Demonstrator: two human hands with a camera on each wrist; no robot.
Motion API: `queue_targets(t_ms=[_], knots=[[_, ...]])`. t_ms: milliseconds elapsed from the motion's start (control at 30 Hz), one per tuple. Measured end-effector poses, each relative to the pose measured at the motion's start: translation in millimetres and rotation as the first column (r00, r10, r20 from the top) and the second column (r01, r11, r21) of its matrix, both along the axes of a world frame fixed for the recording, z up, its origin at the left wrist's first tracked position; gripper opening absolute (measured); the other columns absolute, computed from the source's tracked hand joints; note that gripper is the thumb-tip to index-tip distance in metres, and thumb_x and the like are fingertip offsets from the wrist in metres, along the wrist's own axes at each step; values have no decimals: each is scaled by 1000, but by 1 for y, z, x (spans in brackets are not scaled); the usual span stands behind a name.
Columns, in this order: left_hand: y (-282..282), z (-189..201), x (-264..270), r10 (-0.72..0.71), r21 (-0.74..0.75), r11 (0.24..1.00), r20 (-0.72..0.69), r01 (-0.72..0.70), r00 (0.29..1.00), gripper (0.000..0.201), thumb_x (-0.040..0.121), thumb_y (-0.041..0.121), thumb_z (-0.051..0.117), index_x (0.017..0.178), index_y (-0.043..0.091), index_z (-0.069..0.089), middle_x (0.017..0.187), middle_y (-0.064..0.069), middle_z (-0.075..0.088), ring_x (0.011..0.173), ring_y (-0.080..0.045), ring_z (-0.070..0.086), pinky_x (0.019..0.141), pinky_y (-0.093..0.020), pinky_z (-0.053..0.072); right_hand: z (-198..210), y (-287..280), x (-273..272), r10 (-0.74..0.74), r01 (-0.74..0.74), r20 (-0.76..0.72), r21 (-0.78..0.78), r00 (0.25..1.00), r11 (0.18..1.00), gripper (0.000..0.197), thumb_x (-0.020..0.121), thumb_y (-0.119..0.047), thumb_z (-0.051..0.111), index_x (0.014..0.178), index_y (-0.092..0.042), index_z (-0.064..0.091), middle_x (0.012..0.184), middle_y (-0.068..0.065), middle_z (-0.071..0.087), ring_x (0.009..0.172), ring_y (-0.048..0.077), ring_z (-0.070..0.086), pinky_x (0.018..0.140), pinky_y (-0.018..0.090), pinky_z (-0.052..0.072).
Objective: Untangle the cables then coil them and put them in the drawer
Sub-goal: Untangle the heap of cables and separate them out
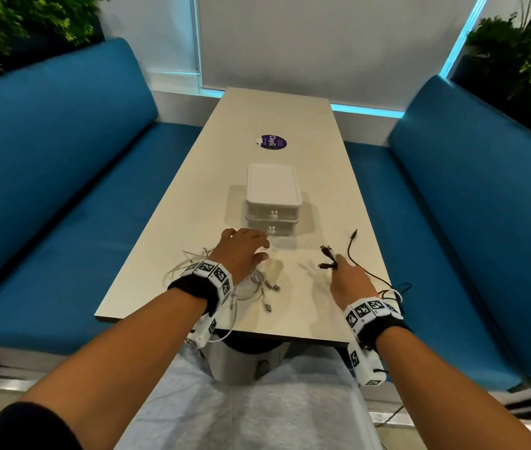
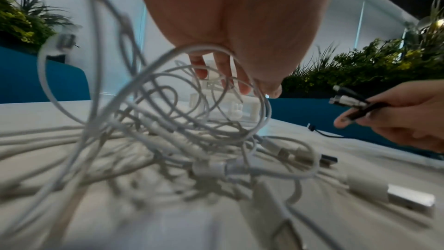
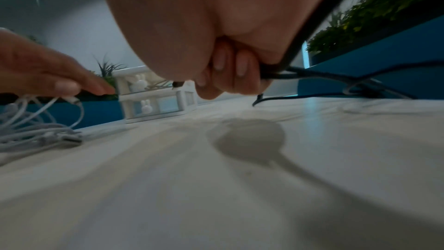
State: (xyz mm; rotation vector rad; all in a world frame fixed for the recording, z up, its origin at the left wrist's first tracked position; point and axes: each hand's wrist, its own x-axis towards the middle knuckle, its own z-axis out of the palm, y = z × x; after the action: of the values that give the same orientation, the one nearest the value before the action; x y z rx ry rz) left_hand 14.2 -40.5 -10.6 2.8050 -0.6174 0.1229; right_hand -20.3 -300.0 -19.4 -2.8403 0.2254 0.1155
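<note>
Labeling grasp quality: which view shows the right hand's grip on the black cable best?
Left wrist: the right hand pinches the black cable near its connectors, seen side-on. Head view shows the hand from behind, so the grip is mostly hidden. Right wrist view is blurred, with only curled fingers over the cable.

benches: blue, both sides | blind: white | plants: corners

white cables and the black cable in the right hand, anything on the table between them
Nothing: between the white cables and the black cable, held by the right hand, the table is bare in the head view.
</note>
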Motion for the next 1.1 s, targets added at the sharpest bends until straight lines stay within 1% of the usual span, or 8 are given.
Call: queue_targets(t_ms=[133,333,433,500,600,700,867,1100], knots=[[4,9,-1,25,-84,996,36,-21,999,30,104,35,41,128,24,57,137,6,55,125,-19,49,106,-39,27,-3,16,-6,100,-98,-53,36,994,994,30,101,-26,35,121,-13,53,101,16,63,87,34,62,71,37,50],[47,32,-3,188,-265,953,125,-150,974,26,102,13,42,119,16,62,119,-5,64,107,-29,56,96,-40,38,3,28,-8,110,-104,-35,129,993,986,31,102,-29,35,118,-9,52,103,19,63,89,36,61,75,39,51],[80,40,-3,335,-268,910,23,-317,942,45,92,-9,39,122,19,59,124,-4,60,110,-27,56,100,-45,42,6,35,-10,130,-118,-52,193,990,974,30,101,-27,37,115,-9,57,105,17,64,88,33,62,74,38,51],[106,34,-7,357,-119,921,-130,-372,925,60,83,-16,39,121,26,58,127,-1,55,109,-24,58,96,-42,46,8,43,-11,155,-143,-39,216,987,966,30,100,-26,39,114,-9,58,104,17,66,87,32,62,70,34,48],[133,14,-19,318,65,948,-276,-313,907,62,85,-12,48,124,35,57,131,1,50,105,-22,61,87,-38,52,13,59,-12,218,-210,-3,251,976,945,29,100,-25,38,113,-11,60,106,16,67,89,33,62,69,34,46],[140,5,-28,284,18,956,-300,-292,911,54,90,-7,50,128,30,61,130,-3,55,105,-24,62,88,-37,52,22,77,-14,300,-309,74,280,951,909,30,100,-22,39,116,-14,63,110,13,70,94,34,63,76,37,50],[141,5,-28,301,-5,949,-284,-315,910,32,89,3,57,103,27,74,109,0,70,83,-14,64,79,-28,51,27,100,-16,412,-425,109,313,905,849,28,98,-24,42,114,-22,65,109,6,72,89,29,66,78,38,52],[140,26,-19,454,9,890,-105,-455,885,24,100,34,54,86,21,68,88,-6,67,79,-31,62,68,-37,53,25,100,-22,464,-459,38,237,885,857,29,99,-24,40,115,-17,64,103,12,71,91,33,64,79,41,51]])
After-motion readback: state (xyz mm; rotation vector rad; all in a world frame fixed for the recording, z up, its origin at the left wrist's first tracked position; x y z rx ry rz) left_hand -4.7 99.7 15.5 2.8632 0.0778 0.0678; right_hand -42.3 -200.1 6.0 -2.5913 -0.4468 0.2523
